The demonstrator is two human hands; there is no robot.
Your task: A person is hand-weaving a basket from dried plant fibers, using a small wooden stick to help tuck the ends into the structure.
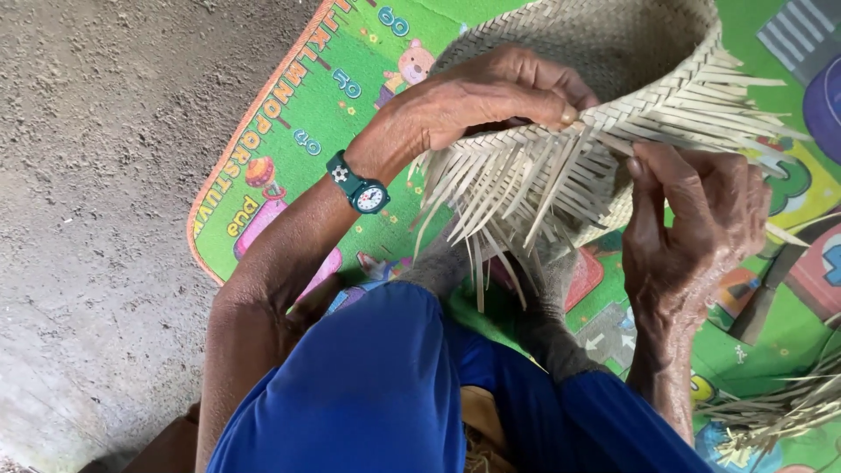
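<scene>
A pale woven straw basket hangs in front of me, its rim unfinished with many loose strips sticking out and down. My left hand, with a dark green wristwatch on the wrist, grips the rim from above, fingers pinching the woven edge. My right hand holds the basket's right underside, thumb pressed up against the loose strips. Both hands touch the basket.
A bright green children's play mat with letters and cartoon pictures lies under the basket on a rough grey concrete floor. My blue-clad knees fill the bottom. A bundle of loose straw strips lies at the lower right.
</scene>
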